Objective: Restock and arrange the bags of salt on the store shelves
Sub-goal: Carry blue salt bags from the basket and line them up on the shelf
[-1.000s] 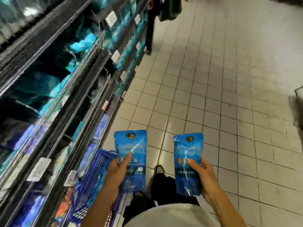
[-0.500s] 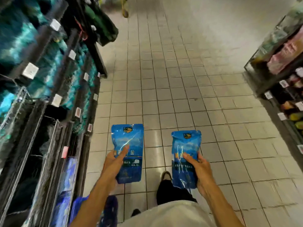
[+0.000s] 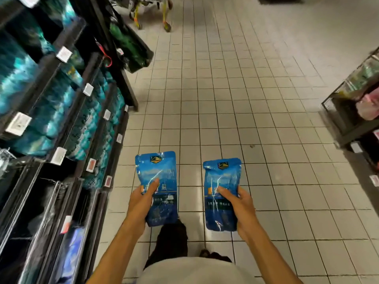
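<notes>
Over white floor tiles (image 3: 235, 103), both hands grip glossy blue salt bags: left hand (image 3: 141, 203) holding left bag (image 3: 160, 171), right hand (image 3: 242, 208) holding right bag (image 3: 222, 214).

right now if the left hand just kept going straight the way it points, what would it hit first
Probably nothing soon. The left hand, holding a blue salt bag upright, points up the aisle over bare tiled floor. The shelves lie off to its left side, though depth is hard to judge.

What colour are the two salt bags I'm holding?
Both salt bags, left and right, are bright blue, shading darker toward the bottom; the head view shows it.
</notes>
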